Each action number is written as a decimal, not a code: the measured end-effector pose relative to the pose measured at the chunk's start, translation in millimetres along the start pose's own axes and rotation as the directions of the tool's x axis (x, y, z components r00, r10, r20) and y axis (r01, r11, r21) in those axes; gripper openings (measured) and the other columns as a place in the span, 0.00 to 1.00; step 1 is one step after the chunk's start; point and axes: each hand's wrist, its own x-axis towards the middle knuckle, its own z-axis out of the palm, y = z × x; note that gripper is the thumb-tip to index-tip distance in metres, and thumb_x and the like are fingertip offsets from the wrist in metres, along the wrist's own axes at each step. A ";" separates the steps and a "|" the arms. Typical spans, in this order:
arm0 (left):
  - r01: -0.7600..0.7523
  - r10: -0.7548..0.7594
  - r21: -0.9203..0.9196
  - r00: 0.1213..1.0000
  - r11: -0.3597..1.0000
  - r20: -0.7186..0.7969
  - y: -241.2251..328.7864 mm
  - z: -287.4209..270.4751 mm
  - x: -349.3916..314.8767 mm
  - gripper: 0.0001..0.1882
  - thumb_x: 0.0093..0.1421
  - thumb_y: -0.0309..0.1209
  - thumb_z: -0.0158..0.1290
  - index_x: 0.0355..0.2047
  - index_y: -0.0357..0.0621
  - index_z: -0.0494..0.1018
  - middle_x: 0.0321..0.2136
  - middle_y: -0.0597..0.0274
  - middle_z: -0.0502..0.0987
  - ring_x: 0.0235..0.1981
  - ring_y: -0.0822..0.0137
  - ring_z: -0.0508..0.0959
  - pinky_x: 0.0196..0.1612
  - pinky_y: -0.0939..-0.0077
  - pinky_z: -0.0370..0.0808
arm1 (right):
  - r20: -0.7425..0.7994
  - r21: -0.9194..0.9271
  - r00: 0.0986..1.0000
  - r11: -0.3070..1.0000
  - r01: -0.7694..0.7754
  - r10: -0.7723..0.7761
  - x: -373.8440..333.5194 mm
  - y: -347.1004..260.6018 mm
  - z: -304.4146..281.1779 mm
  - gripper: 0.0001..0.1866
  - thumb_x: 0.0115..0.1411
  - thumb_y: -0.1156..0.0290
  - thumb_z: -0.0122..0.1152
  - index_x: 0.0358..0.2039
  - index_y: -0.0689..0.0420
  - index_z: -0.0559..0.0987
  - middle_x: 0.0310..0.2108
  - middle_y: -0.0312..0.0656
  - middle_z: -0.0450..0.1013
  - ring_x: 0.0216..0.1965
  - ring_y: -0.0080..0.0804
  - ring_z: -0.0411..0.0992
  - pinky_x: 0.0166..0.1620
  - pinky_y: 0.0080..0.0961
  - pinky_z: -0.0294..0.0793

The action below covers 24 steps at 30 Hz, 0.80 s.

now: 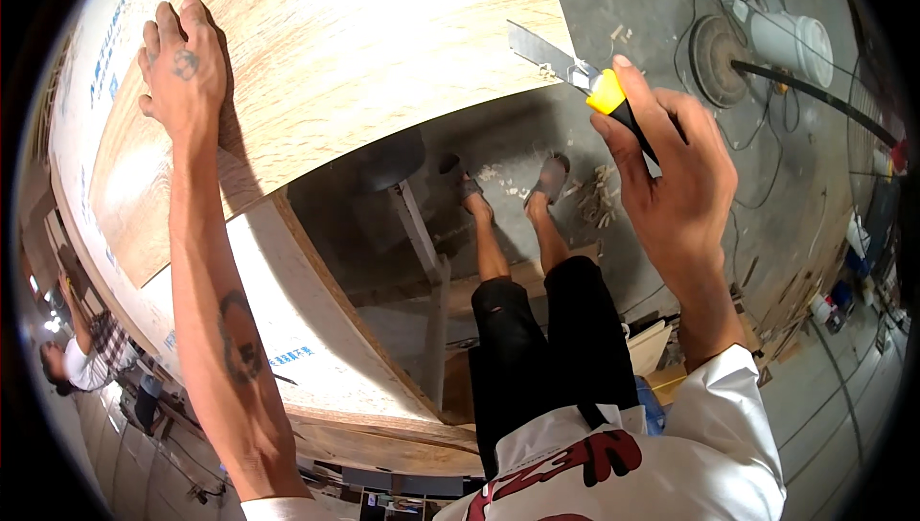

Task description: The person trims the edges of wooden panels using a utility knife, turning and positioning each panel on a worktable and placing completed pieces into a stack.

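My left hand [184, 66] lies flat on a light wood-grain laminate sheet [374, 37], its fingers pointing away from me. The sheet rests partly on a white panel [316, 315] with blue print and juts out over the floor. In my right hand [676, 162] is a yellow and black utility knife [608, 94], gripped between thumb and fingers. Its wide blade is out and points left, over the sheet's near right corner. Curled shavings cling to the blade near the handle. I cannot tell whether the blade touches the sheet.
A white bucket [800, 46], a round dark base [719, 61] and tangled cables lie on the grey floor at the right. Wood shavings [599, 197] are scattered near my feet. A wooden edge [359, 315] borders the opening before me. Another person [81, 363] is at the far left.
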 end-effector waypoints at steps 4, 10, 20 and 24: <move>-0.078 0.077 0.086 0.997 0.993 0.018 -8.2 0.5 3.1 0.40 0.68 0.62 0.32 0.70 0.48 0.58 0.70 0.45 0.55 0.71 0.38 0.51 0.65 0.24 0.43 | 0.022 -0.008 1.000 1.000 -0.001 0.002 13.7 1.7 -1.4 0.23 0.56 0.61 0.71 0.53 0.46 0.81 0.32 0.35 0.71 0.28 0.34 0.68 0.32 0.31 0.69; 0.009 -0.009 0.013 1.000 1.000 0.009 -3.9 -1.0 -3.2 0.42 0.67 0.66 0.30 0.70 0.50 0.57 0.71 0.48 0.55 0.72 0.42 0.50 0.68 0.29 0.42 | 0.061 0.011 0.998 1.000 -0.001 0.000 27.7 2.2 -1.9 0.22 0.56 0.61 0.71 0.52 0.46 0.81 0.32 0.37 0.72 0.29 0.36 0.69 0.33 0.31 0.69; 0.020 -0.021 0.050 1.000 0.999 0.011 -5.5 0.3 -4.0 0.44 0.65 0.70 0.27 0.71 0.56 0.56 0.71 0.53 0.54 0.72 0.47 0.52 0.68 0.30 0.44 | 0.094 0.016 0.995 1.000 0.011 -0.012 54.2 6.4 0.9 0.21 0.57 0.61 0.70 0.51 0.48 0.83 0.32 0.39 0.74 0.30 0.37 0.71 0.33 0.32 0.71; 0.016 -0.016 0.040 1.000 0.999 -0.002 -7.4 1.0 -4.2 0.44 0.65 0.70 0.28 0.71 0.57 0.56 0.72 0.54 0.54 0.72 0.47 0.52 0.69 0.30 0.44 | 0.101 0.028 0.995 1.000 0.010 -0.013 64.2 7.3 1.0 0.21 0.56 0.61 0.70 0.51 0.48 0.83 0.31 0.39 0.74 0.30 0.37 0.71 0.33 0.32 0.71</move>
